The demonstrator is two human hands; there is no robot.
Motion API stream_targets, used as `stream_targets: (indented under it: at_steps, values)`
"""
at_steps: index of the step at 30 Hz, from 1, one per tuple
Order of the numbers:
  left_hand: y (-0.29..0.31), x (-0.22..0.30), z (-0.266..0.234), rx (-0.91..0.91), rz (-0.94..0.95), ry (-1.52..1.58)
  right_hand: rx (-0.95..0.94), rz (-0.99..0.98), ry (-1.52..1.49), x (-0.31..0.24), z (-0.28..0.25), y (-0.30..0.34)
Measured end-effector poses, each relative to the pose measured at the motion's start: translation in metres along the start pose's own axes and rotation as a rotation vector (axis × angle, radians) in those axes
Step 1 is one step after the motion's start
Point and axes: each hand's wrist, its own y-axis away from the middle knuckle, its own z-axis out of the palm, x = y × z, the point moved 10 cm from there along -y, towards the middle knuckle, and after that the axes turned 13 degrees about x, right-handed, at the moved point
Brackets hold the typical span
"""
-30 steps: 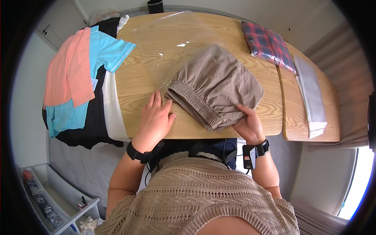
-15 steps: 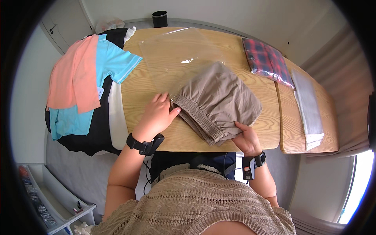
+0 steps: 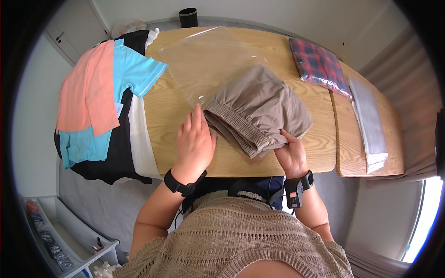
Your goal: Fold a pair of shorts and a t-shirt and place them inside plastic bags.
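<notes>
A pair of folded brown trousers (image 3: 273, 99) with a gathered elastic waistband lies on the wooden table before me, its waistband turned toward my side. My right hand (image 3: 291, 155) pinches the lower right edge, thumb on top and fingers underneath. Beside the waistband's left end, my left hand (image 3: 195, 143) is open, fingers stretched out toward the near corner of a clear plastic bag (image 3: 208, 55). Whether its fingertips touch the bag I cannot tell. The bag lies flat behind the trousers, which hide part of it.
To the left hang coral and blue shirts (image 3: 88, 92) over black and white garments. A bagged plaid garment (image 3: 320, 67) lies at the back right, near a stack of clear bags (image 3: 368, 125). A grey bin (image 3: 69, 231) stands at lower left, a black wastebasket (image 3: 188, 18) behind the table.
My left hand has come off the waistband's left end, its fingers now straighter and pointing forward. The right hand keeps its hold, and the trousers have shifted slightly away from me.
</notes>
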Motion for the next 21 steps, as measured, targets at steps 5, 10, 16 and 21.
stream_targets:
  at_steps: [5,10,16,21]
  values:
    - [0.001,-0.009,0.005,0.027,-0.085,-0.056,-0.006,-0.077,0.063,0.003,0.004,0.003]
    - [0.003,-0.022,0.018,-0.051,-0.122,0.084,-0.033,-0.127,0.203,0.003,0.008,0.016]
    - [0.006,-0.03,0.021,-0.091,-0.152,0.201,-0.122,0.064,0.996,0.009,-0.005,0.063]
    - [0.01,-0.029,0.017,-0.069,-0.184,0.311,-0.557,-1.205,2.067,0.014,0.076,0.134]
